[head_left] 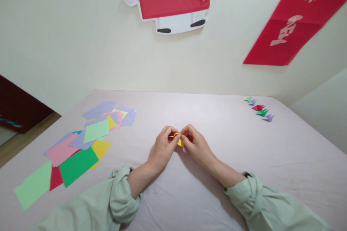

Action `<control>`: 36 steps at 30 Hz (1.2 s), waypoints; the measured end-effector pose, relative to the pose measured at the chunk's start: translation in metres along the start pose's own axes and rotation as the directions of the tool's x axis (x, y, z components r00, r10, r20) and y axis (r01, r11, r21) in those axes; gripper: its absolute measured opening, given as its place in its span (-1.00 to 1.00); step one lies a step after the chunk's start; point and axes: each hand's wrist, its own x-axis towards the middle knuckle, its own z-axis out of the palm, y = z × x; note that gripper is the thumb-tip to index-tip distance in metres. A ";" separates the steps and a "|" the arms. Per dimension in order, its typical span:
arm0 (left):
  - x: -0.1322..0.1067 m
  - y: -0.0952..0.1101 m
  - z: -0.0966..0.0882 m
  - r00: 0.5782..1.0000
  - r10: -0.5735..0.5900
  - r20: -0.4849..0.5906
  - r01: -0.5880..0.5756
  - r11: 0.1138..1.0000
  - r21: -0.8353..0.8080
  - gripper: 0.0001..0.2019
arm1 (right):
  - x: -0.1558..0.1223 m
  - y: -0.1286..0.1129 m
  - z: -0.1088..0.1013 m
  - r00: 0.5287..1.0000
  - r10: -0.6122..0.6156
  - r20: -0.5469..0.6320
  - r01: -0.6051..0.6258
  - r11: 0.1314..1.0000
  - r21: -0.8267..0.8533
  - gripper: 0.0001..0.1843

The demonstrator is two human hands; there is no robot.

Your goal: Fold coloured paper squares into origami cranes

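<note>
A small folded piece of yellow paper (179, 141) is held between my two hands over the middle of the table. My left hand (165, 144) pinches its left side with thumb and fingers. From the other side, my right hand (197, 143) grips it the same way, thumb at the upper right of the paper. The fingertips of both hands nearly meet. Much of the paper is covered by the fingers, so its full folded shape cannot be made out.
Loose coloured paper sheets (78, 166) lie overlapping on the left of the table (189, 202). At the far right stands a slanting row of several small folded paper figures (262, 113) in green, purple and red. A pale wall (81, 43) rises behind the table.
</note>
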 end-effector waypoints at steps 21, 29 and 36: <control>0.006 0.006 -0.012 1.000 0.014 0.014 -0.015 0.995 0.103 -0.67 | 0.001 0.006 -0.001 0.997 0.012 0.080 -0.016 0.999 0.049 -0.91; 0.004 0.003 -0.007 0.992 -0.112 0.058 0.118 0.986 -0.114 -0.76 | 0.010 0.013 -0.004 0.993 0.098 -0.069 -0.075 0.959 0.272 -0.76; 0.004 0.003 -0.003 0.985 -0.149 0.086 0.164 0.963 -0.213 -0.81 | 0.006 0.014 0.000 0.996 0.074 -0.048 -0.063 0.976 0.209 -0.76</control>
